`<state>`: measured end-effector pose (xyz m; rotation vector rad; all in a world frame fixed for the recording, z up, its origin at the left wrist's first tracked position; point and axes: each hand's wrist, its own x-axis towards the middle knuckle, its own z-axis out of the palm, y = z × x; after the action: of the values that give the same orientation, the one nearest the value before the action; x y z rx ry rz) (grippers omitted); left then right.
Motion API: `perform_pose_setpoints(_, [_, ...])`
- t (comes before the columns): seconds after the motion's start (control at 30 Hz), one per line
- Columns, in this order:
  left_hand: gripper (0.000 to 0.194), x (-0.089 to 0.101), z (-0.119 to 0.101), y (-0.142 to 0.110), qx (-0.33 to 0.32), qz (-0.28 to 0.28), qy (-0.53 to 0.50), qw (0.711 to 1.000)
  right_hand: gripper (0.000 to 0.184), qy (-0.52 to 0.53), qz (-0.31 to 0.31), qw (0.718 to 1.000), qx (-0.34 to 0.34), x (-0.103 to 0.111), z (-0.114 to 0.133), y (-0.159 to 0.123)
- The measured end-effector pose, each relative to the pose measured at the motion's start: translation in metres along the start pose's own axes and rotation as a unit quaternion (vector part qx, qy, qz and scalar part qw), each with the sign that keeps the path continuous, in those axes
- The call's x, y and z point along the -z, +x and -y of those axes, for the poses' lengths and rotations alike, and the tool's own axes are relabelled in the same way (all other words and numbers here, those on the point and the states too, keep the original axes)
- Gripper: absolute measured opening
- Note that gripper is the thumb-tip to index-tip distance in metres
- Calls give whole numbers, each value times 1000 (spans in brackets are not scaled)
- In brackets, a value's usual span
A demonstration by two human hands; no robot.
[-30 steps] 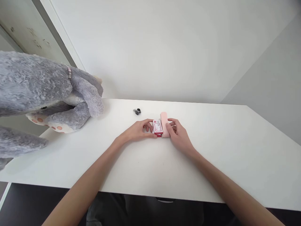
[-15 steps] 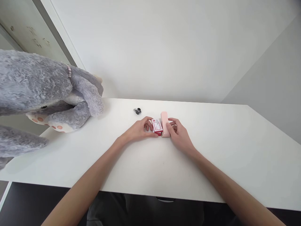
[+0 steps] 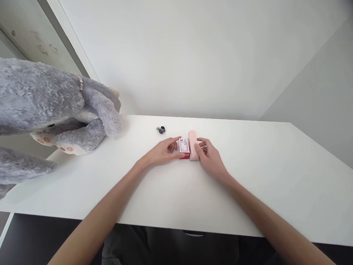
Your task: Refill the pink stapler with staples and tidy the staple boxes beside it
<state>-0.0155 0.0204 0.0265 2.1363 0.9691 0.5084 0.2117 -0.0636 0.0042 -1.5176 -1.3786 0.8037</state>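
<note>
A small red and white box [image 3: 184, 145], apparently of staples, sits on the white desk. My left hand [image 3: 163, 151] grips it from the left, with the index finger at its far edge and the thumb over its near corner. Directly to its right stands a long pink stapler [image 3: 192, 145] with a rounded far end, close beside or touching the box. My right hand [image 3: 209, 156] holds the stapler from the right, thumb on its side and fingers curled behind. Its underside is hidden.
A small black and silver thing [image 3: 161, 130], too small to name, lies beyond my left hand. A large grey plush toy [image 3: 102, 106] takes up the desk's left end. The white wall [image 3: 193, 66] rises along the back edge of the desk [image 3: 176, 198].
The box was tilted and seemed to lie on something beneath it; now it is straighter, lined up beside the stapler. My left thumb and index finger have shifted slightly; my right hand has barely moved.
</note>
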Motion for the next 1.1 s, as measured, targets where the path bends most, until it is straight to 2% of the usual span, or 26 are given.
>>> perform_pose_setpoints(0.2, [85,-1,5,0,-9,3,38,999,57,-1,0,1000,-3,0,2,0])
perform_pose_setpoints(0.33, [94,-2,1,-1,5,12,-3,1000,56,-2,2,1000,-4,1,2,0])
perform_pose_setpoints(0.63, [101,-1,-11,-6,25,17,-70,997,56,-1,1,1000,2,1,1,-1])
perform_pose_setpoints(0.8, [98,0,-11,-7,18,19,-65,998,55,0,2,1000,1,1,1,0])
perform_pose_setpoints(0.87, [90,0,-13,-7,15,8,-63,998,55,1,4,1000,-1,1,1,0])
perform_pose_setpoints(0.97, [62,1,-13,-4,-1,-57,-53,997,55,5,4,1000,-6,1,2,0])
perform_pose_setpoints(1.03, [44,0,-9,0,-10,-148,-26,989,55,7,3,1000,-7,0,2,-1])
perform_pose_setpoints(1.1, [32,0,-1,3,-10,-255,35,966,55,6,2,1000,-6,0,3,-1])
